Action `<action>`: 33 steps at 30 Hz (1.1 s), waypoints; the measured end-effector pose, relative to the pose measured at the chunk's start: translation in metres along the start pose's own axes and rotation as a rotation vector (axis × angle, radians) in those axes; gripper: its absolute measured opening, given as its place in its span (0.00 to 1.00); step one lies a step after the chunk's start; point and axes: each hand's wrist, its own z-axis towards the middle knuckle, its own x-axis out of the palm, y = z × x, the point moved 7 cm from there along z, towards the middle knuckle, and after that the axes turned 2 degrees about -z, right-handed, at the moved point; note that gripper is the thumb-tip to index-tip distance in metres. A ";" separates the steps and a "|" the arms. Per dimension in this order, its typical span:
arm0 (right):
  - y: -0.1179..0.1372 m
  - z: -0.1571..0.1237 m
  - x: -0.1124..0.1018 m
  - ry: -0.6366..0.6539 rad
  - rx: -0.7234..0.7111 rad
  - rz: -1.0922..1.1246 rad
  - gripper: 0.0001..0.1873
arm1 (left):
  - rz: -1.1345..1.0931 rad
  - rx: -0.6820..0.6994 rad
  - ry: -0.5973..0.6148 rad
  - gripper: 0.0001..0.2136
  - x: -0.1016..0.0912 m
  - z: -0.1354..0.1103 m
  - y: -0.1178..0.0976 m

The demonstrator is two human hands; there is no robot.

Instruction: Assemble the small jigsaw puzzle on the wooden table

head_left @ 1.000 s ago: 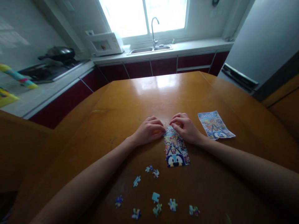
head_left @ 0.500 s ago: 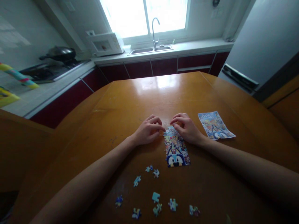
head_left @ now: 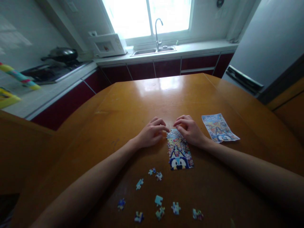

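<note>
A partly joined jigsaw puzzle (head_left: 179,151) with a blue cartoon dog lies on the wooden table (head_left: 142,101). My left hand (head_left: 152,133) rests at its upper left corner, fingers curled and pinched against the top edge. My right hand (head_left: 188,129) sits at the upper right corner, fingers curled down onto the same edge. Whether either hand pinches a separate piece is hidden by the fingers. Several loose puzzle pieces (head_left: 158,200) lie scattered on the table nearer to me.
A printed reference picture (head_left: 218,127) lies to the right of the puzzle. Beyond the table are a counter with a sink (head_left: 154,50), a microwave (head_left: 106,45), a stove with a wok (head_left: 60,54) and a grey fridge (head_left: 266,47) at right.
Almost nothing moved. My left fingers shifted slightly along the puzzle's top edge; both hands stay at the upper corners.
</note>
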 end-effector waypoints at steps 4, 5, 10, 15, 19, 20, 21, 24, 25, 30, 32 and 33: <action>0.000 0.000 -0.001 -0.009 0.003 0.002 0.07 | 0.017 0.020 -0.044 0.15 -0.003 -0.001 -0.002; 0.000 0.000 -0.001 -0.009 0.004 0.002 0.07 | 0.026 0.032 -0.037 0.15 -0.003 -0.001 -0.003; 0.001 0.001 -0.001 0.000 0.007 -0.002 0.08 | 0.080 0.049 0.013 0.14 0.002 0.001 -0.005; 0.000 0.001 -0.001 -0.002 0.010 -0.008 0.08 | 0.106 0.037 0.003 0.16 0.005 0.001 -0.006; 0.000 0.001 0.000 -0.006 0.004 -0.016 0.08 | 0.136 0.021 0.000 0.16 0.008 0.001 -0.006; 0.000 0.001 0.000 -0.006 0.004 -0.017 0.08 | 0.144 0.017 0.004 0.16 0.009 0.001 -0.006; 0.000 0.000 0.000 -0.005 0.004 -0.018 0.08 | 0.150 0.012 0.009 0.16 0.010 0.001 -0.006; -0.001 0.000 -0.001 -0.005 0.007 -0.010 0.08 | 0.137 0.015 0.001 0.15 0.010 0.002 -0.009; -0.001 0.000 -0.001 -0.005 0.005 -0.006 0.08 | 0.119 0.023 -0.019 0.14 0.008 0.002 -0.012; -0.002 0.000 -0.001 -0.014 -0.002 0.003 0.08 | 0.032 -0.003 -0.255 0.08 -0.037 0.008 -0.031; -0.003 0.000 -0.001 -0.019 0.006 0.008 0.08 | 0.035 -0.071 -0.248 0.06 -0.055 0.013 -0.041; -0.003 0.000 0.000 -0.021 0.008 0.012 0.08 | 0.043 -0.101 -0.216 0.06 -0.062 0.015 -0.047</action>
